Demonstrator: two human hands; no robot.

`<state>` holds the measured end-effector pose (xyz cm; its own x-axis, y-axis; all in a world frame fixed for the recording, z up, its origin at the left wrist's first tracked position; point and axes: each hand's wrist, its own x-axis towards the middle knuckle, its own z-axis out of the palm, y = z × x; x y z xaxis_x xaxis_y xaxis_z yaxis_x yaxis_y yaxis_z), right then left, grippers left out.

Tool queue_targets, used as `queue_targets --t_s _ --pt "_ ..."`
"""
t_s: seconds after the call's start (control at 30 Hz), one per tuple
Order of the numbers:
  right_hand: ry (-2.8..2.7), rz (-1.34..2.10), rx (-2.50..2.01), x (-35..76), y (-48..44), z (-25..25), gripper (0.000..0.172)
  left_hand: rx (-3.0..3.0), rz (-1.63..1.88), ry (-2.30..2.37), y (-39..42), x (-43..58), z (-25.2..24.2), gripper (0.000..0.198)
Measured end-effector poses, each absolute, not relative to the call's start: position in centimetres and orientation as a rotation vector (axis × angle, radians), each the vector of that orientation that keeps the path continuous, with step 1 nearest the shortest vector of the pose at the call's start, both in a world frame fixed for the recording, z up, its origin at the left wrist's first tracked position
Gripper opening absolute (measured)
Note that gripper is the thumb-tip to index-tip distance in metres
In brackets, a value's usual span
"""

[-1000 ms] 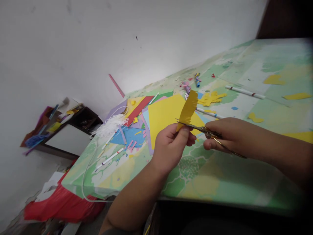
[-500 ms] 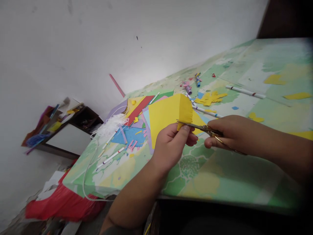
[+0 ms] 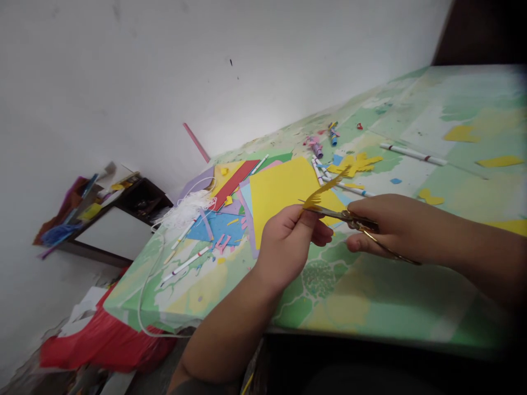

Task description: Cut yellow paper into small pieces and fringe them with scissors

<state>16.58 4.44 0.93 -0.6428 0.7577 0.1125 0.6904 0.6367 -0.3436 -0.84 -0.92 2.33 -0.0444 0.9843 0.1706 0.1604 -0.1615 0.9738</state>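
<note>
My left hand (image 3: 290, 241) pinches the lower end of a narrow yellow paper strip (image 3: 325, 189) with a fringed edge, held above the table and seen almost edge-on. My right hand (image 3: 391, 225) grips gold-coloured scissors (image 3: 341, 215), whose blades point left and meet the strip just above my left thumb. Both hands hover over the green patterned tabletop (image 3: 370, 296), close together. Behind the strip a large yellow paper sheet (image 3: 284, 192) lies flat on a pile of coloured sheets.
Coloured paper sheets, white cord (image 3: 185, 211) and several markers (image 3: 185, 266) lie at the table's left end. Yellow scraps (image 3: 356, 163) and a white marker (image 3: 414, 155) sit farther back. A dark side table (image 3: 119, 219) and red material (image 3: 102, 343) stand below left, by the wall.
The fringed yellow strip has turned from broad side up to nearly edge-on and leans right. The scissors stay at its base, and both hands have hardly moved.
</note>
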Motion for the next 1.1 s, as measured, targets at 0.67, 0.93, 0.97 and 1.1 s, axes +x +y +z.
queue_targets --t_s 0.67,0.93,0.97,1.1 --pt "-2.594 0.422 -1.191 16.31 4.36 1.01 0.044 1.423 1.285 1.322 -0.9 -0.79 2.29 0.021" --pt "-2.62 0.457 -1.279 16.24 4.47 1.47 0.046 1.377 1.315 1.254 -0.76 -0.79 2.3 0.018" --pt "-2.622 0.446 -1.282 16.25 4.54 1.46 0.046 1.368 1.323 1.258 -0.75 -0.8 2.29 0.016" --pt "-2.618 0.415 -1.277 16.36 4.75 1.3 0.048 1.37 1.328 1.263 -0.7 -0.91 2.29 0.016"
